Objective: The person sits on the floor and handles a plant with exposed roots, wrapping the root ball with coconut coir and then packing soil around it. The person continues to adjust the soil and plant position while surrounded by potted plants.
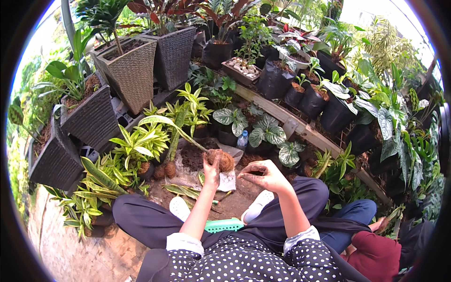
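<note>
My left hand (211,170) is closed around a fibre-wrapped root ball (224,161), a brown round bundle. From it a plant with a long yellow-green leaf (188,136) leans up to the left. Just right of the ball, apart from it, my right hand (263,176) is soiled, its fingertips brought together with the thumb. Whatever they pinch, if anything, is too small to make out. Beneath my hands, dark soil (191,157) lies on a pale sheet (228,181). Cut leaves (184,191) lie on the ground nearby.
A green plastic basket (223,225) sits between my white shoes (179,208). Two wrapped root balls (165,170) stand at left. Tall textured planters (127,70) and black-bagged plants (276,77) surround me. A water bottle (242,140) stands behind. Another person's red sleeve (376,254) is at right.
</note>
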